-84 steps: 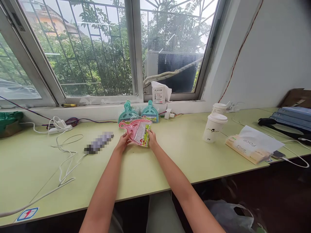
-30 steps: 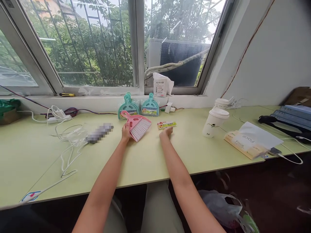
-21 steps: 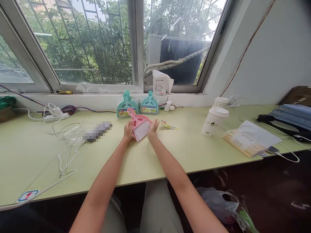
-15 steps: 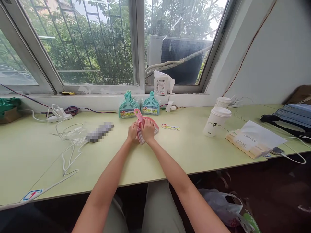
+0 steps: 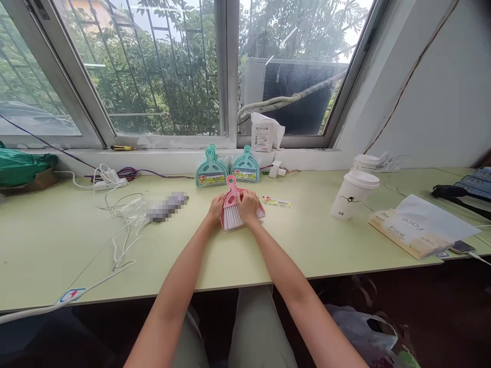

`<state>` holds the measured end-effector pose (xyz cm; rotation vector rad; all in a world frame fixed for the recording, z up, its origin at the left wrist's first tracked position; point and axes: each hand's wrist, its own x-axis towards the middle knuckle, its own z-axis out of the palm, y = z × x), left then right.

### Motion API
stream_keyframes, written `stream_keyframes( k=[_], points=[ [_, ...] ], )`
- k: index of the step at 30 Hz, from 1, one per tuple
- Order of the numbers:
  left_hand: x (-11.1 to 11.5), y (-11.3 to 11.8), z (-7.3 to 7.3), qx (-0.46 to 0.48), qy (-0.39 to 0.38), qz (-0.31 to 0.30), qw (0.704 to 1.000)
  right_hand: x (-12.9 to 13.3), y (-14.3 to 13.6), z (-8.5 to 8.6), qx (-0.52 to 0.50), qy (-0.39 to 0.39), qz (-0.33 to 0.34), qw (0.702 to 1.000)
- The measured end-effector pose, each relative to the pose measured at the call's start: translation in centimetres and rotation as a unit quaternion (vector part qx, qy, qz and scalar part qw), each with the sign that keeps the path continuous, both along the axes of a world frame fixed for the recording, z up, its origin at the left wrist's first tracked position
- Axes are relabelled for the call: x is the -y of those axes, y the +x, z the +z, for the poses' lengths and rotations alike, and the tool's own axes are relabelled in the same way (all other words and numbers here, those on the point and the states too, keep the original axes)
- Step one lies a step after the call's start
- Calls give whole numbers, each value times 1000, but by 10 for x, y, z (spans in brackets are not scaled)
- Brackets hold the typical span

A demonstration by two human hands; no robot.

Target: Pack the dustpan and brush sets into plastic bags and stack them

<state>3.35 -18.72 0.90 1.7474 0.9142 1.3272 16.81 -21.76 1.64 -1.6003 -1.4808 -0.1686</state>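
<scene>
A pink dustpan and brush set (image 5: 232, 198) with white bristles is on the pale green table, its handle pointing toward the window. My left hand (image 5: 217, 207) grips its left edge. On its right part, my right hand (image 5: 248, 204) is closed around the brush and pan, covering some of the bristles. Two teal dustpan sets, one at the left (image 5: 211, 168) and one at the right (image 5: 245, 166), lean upright against the sill just behind. A printed label strip (image 5: 276, 202) lies flat to the right of my right hand.
White cups (image 5: 353, 194) and a tissue pack (image 5: 418, 227) stand to the right. Cables and a blurred grey object (image 5: 169, 207) lie to the left. A power strip (image 5: 110, 181) sits near the wall. The table's front edge (image 5: 238, 285) runs below my forearms.
The pink set has turned so its bristles face me more fully. My hands have shifted with it, and the whole view has moved slightly.
</scene>
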Motion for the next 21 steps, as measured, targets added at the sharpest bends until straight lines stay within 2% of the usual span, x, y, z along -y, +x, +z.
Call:
stream_keyframes(
  k=[4,7,11,15,18,21],
  points=[
    [-2,-1,4,-38,29,8,999,-2,0,0,-9,32,-10,999],
    [-1,1,7,-92,58,42,993,-3,-2,2,-10,20,-7,1000],
    [2,1,13,-117,83,89,986,-2,-3,4,0,20,2,1000],
    [4,-3,18,-101,75,85,988,0,-4,9,6,14,26,1000],
    [6,-2,18,-64,72,62,993,1,-4,12,-7,25,14,1000],
    [9,2,17,-43,89,75,992,3,-5,15,-27,43,0,999]
  ],
)
